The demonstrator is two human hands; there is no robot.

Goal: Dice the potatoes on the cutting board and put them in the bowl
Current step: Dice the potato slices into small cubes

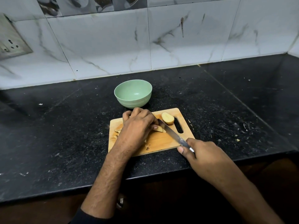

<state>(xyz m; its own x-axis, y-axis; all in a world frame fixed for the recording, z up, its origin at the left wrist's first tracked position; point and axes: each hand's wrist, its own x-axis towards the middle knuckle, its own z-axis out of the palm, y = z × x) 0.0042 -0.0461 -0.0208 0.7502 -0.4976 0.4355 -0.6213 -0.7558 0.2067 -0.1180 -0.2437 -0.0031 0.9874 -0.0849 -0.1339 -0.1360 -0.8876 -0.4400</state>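
Note:
A wooden cutting board (163, 141) lies on the black counter. My left hand (139, 125) curls over a potato piece (160, 128) on the board and holds it down; most of that piece is hidden under the fingers. My right hand (200, 152) grips the handle of a knife (171, 134), whose blade lies against the held piece. A potato half (168, 118) rests cut side up at the board's far right, beside the handle slot. Small cut bits (116, 132) lie at the board's left. A green bowl (133, 92) stands just behind the board and looks empty.
The black stone counter (64, 126) carries scattered crumbs and peel scraps, mostly to the right. A marble-tiled wall (145, 42) rises behind it, with a power socket (9, 44) at far left. The counter's front edge runs just below the board.

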